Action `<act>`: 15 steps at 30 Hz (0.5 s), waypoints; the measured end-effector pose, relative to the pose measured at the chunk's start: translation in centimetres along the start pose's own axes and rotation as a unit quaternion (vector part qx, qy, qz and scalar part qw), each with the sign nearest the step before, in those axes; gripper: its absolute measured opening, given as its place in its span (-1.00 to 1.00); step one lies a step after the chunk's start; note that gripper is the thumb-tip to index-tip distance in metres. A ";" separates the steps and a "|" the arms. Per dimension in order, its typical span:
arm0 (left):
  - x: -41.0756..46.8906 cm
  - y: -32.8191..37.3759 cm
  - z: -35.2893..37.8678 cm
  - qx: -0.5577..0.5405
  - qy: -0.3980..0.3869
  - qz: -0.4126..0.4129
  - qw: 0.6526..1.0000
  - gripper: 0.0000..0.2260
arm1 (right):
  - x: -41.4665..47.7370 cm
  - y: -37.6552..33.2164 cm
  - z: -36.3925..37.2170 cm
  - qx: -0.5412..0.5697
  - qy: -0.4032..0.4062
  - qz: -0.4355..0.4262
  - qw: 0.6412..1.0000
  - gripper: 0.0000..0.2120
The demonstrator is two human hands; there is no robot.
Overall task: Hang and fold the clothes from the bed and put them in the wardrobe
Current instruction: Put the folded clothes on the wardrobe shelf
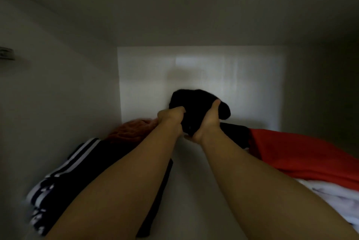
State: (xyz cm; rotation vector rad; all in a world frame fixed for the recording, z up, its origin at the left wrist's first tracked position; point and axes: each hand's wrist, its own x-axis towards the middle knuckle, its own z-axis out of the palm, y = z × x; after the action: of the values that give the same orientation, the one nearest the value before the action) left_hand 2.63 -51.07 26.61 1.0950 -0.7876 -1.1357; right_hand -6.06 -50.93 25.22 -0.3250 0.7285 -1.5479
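I look into a white wardrobe compartment (194, 181). Both my arms reach deep inside. A folded black garment (196, 107) is held up near the back wall. My left hand (171, 116) grips its left edge with curled fingers. My right hand (208, 121) cups it from below and the right, thumb pressed on its front. The garment's lower part is hidden between my hands.
A dark garment with white stripes (64, 177) lies on the shelf at the left, with an orange knit piece (132, 129) behind it. A red garment (295, 154) and white fabric (334, 199) lie at the right. A metal fitting (6, 53) sits on the left wall.
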 end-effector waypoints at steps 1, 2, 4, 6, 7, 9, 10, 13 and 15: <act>-0.2 0.6 -0.4 -0.009 0.000 0.015 1.000 -0.60 | -0.4 -0.5 0.9 -0.005 -0.001 -0.004 1.000 0.07; -0.2 1.2 -0.7 -0.009 0.000 0.034 0.999 -0.64 | -0.7 -0.9 1.9 -0.016 -0.006 -0.006 1.000 0.10; 0.2 2.1 -1.4 -0.007 -0.001 0.082 0.997 -0.75 | -1.0 -1.5 3.9 -0.046 -0.013 -0.008 0.999 0.09; 0.3 2.8 -2.0 -0.003 -0.005 0.121 0.993 -0.77 | -1.0 -1.8 5.5 -0.066 -0.017 -0.012 0.998 -0.10; 0.4 3.1 -2.3 -0.001 -0.009 0.137 0.991 -0.76 | -0.8 -1.7 6.0 -0.068 -0.019 -0.022 0.997 -0.25; 0.7 3.5 -3.1 0.017 -0.018 0.165 0.986 -0.73 | 0.0 -1.4 6.6 -0.067 -0.037 -0.045 0.996 -0.46; 1.0 3.9 -3.4 0.029 -0.030 0.178 0.983 -0.74 | 0.5 -1.4 7.0 -0.060 -0.052 -0.061 0.995 -0.48; 1.8 5.4 -5.5 0.087 -0.077 0.208 0.971 -0.77 | 2.4 -2.0 8.4 -0.054 -0.073 -0.091 0.992 -0.41; 2.7 6.9 -7.2 0.158 -0.029 0.239 0.958 -0.62 | 3.5 -2.4 9.6 -0.060 -0.093 -0.084 0.990 -0.42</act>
State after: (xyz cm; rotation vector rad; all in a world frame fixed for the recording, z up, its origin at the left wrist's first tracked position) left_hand 12.03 -51.40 30.93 1.0545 -1.2345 -0.6451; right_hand -2.55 -56.86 33.18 -0.6254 0.6624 -1.6100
